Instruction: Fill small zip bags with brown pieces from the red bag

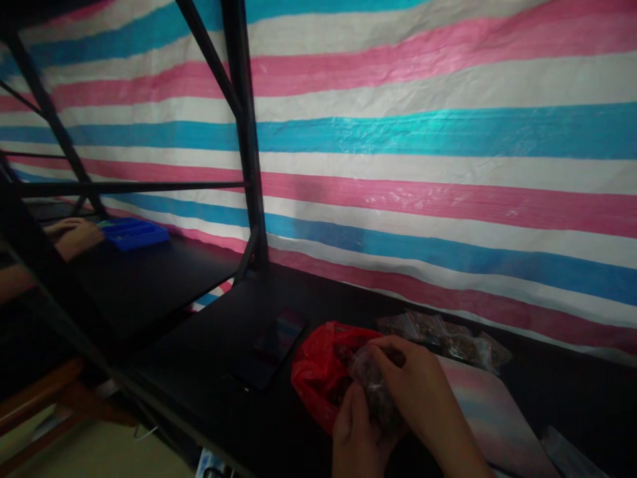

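Observation:
My left hand (355, 425) grips the lower left side of a small clear plastic bag (377, 388), its fingers closed. At the bag's top edge, the thumb and fingers of my right hand (411, 372) pinch the plastic. Dark small pieces fill the clear bag; what they are I cannot make out. Just behind and left of both hands stands an open red plastic bag (316, 372) with dark contents inside. Part of its right side is hidden by my hands.
Several filled clear bags (460, 345) lie along the back right. Beside my right arm is a pale flat board (490, 411). A dark phone (271, 348) lies left of the red bag. Beyond the black frame (249, 146), another person's hands (74, 236) are near a blue tray (134, 234).

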Motion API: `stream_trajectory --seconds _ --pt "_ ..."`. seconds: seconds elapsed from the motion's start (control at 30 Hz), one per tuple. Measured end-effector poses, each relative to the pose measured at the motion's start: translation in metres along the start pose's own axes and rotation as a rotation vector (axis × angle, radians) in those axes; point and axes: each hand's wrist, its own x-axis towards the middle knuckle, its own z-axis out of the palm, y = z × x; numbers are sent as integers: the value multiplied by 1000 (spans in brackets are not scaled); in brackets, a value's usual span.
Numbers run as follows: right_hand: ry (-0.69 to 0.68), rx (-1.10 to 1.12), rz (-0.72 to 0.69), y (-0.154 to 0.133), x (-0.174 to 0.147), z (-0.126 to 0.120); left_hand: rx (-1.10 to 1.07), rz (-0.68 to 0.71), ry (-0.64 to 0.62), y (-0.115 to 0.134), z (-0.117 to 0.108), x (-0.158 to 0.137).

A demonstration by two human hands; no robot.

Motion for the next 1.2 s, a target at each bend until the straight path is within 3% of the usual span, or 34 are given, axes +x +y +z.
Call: stream_trajectory --seconds 0.23,0.4,0.7,0.83,1.03,1.2 --pt "-30 -32 27 -2 1 -2 65 -20 49 -3 -3 5" --pt "-68 -22 61 -1 1 -1 144 -80 -31 6 -6 5" --pt "-60 91 59 -1 -5 -2 247 -10 -130 22 -2 -5" --pt "-42 178 37 0 -5 -10 435 154 -62 27 5 -15" --pt "-87 345 25 -1 -11 -32 690 655 -10 20 11 -18" --pt "-147 388 -39 0 -25 -54 852 920 -93 17 14 -20"
